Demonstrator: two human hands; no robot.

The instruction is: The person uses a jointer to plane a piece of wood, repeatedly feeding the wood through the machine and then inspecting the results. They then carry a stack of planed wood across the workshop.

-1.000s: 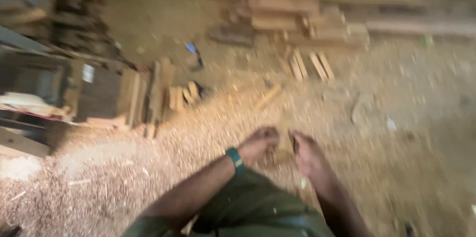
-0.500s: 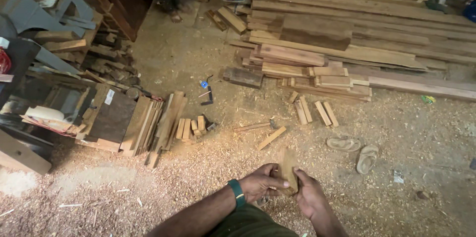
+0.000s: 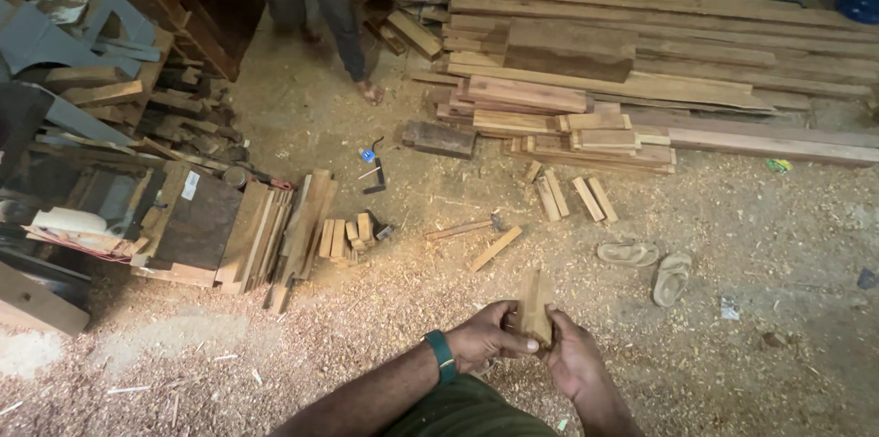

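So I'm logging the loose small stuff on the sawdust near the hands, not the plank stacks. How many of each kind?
Sandals: 2
Short wood blocks lying in a row near the plank stack: 4
Hammer: 1
Loose wood stick beside the hammer: 1
Wood piece held in both hands, left hand and right hand: 1
Total: 9

A pale tan, faintly grained short wooden block (image 3: 535, 307) is seen above a teal rubber wristband (image 3: 442, 356), while beige worn sandals (image 3: 652, 265), a small bright-blue-handled tool (image 3: 368, 155) and reddish-brown stacked timber planks (image 3: 641, 43) are set against yellowish sawdust-covered floor (image 3: 778, 355).
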